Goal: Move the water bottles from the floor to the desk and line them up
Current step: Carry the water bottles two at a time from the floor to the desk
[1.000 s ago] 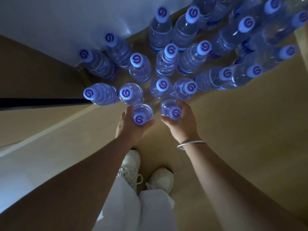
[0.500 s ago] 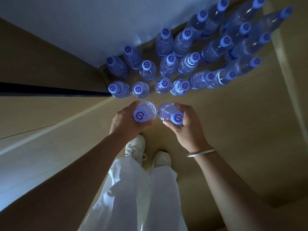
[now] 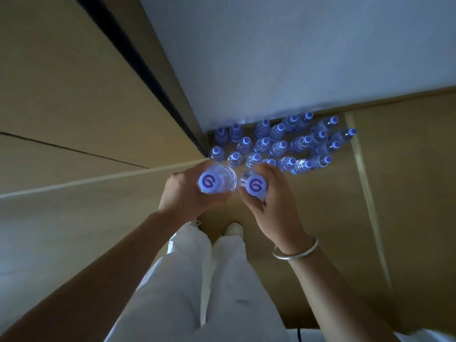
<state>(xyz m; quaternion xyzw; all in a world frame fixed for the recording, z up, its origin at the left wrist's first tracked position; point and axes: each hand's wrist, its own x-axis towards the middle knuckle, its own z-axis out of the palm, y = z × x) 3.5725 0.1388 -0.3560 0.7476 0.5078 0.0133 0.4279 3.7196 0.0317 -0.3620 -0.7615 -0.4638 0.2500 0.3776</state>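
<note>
**Two bottles in hand above the cluster on the floor**

The fingers (image 3: pixel 223 197) of the left hand (image 3: pixel 183 193) were curled round the clear body of one water bottle (image 3: pixel 218 180), its pale cap with a purple swirl turned up toward the camera; the fingers (image 3: pixel 270 170) of the right hand (image 3: pixel 274 208) were wrapped round a second water bottle (image 3: pixel 255 185), cap likewise facing up and most of its body hidden behind the palm; the two held bottles sat just beside each other, caps nearly level, in the air in front of the person and well above the floor (image 3: pixel 320 230). A silver bangle (image 3: pixel 294 251) circled the right wrist; both bare forearms ran down and outward to the lower corners of the view. Below the hands hung white trousers (image 3: pixel 204 280), with a white shoe (image 3: pixel 233 229) showing past the hem on the tan floor. Beyond the hands, the remaining bottles (image 3: pixel 276 145) stood upright in a tight cluster on the floor, packed into the corner where a pale wall (image 3: pixel 296 58) met a tan panel (image 3: pixel 61 82) edged with a dark strip; the cluster spread to the right along the foot of the wall; their caps carried the same purple swirl. No tabletop appeared in the view.
</note>
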